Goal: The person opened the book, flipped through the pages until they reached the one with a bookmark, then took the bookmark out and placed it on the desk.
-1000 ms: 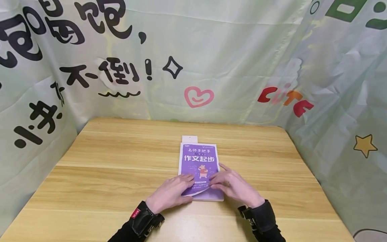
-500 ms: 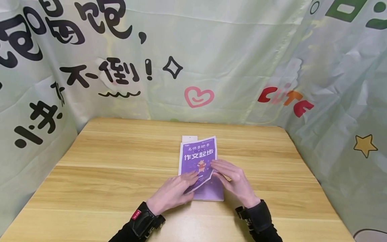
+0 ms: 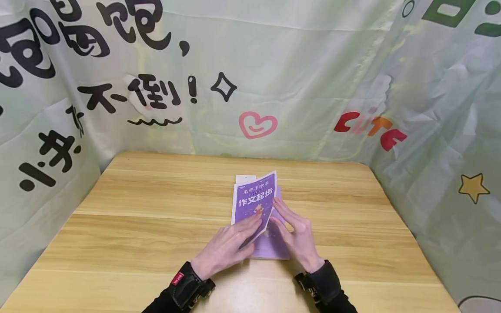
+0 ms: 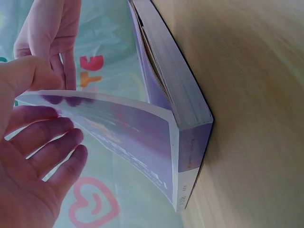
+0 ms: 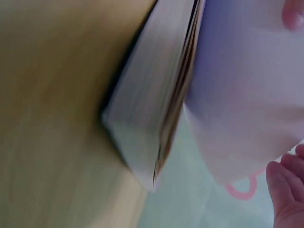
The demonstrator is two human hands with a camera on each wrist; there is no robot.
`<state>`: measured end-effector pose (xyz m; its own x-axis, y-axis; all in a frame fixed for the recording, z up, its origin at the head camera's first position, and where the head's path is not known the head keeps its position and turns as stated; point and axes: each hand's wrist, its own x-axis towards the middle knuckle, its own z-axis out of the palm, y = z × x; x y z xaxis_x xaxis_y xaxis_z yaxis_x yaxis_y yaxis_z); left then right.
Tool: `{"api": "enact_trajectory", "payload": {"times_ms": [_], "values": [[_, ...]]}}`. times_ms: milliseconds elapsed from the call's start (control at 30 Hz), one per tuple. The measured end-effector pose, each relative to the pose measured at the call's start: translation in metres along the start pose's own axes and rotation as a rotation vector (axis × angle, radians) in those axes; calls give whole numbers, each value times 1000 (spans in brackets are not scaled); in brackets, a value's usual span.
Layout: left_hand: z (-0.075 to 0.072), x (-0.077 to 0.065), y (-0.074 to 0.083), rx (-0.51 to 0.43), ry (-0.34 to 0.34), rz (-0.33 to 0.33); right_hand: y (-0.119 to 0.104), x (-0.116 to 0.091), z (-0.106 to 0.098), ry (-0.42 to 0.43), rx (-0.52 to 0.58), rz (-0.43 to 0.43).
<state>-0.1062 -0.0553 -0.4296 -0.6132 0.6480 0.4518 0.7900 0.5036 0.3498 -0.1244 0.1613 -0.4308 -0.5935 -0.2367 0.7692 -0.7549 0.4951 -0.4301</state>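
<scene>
A purple book (image 3: 250, 195) with white lettering and a small cartoon figure lies on the table, its front cover lifted and bent to the left. My left hand (image 3: 231, 243) holds the lower part of that cover; in the left wrist view its thumb (image 4: 40, 73) laps over the cover's edge, with the fingers on the outer face. At the cover's free edge is my right hand (image 3: 299, 234), its fingers fairly straight and touching from the inner side. In the right wrist view the pale inside of the cover (image 5: 242, 109) stands away from the page block (image 5: 147, 95).
A white card-like strip (image 3: 245, 178) sticks out past the book's far edge. The book rests on a light wooden table (image 3: 156, 195). Printed cloth (image 3: 297, 78) hangs behind the table and along both sides.
The front cover has risen at its right edge and swung left, uncovering a purple page beneath. My right hand has moved left with it; the left hand has shifted slightly right.
</scene>
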Motion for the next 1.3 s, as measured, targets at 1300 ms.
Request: {"api": "enact_trajectory", "payload": {"times_ms": [1300], "values": [[-60,0,-2,130,315,-94,-33,12,47,-502,244,232]]}}
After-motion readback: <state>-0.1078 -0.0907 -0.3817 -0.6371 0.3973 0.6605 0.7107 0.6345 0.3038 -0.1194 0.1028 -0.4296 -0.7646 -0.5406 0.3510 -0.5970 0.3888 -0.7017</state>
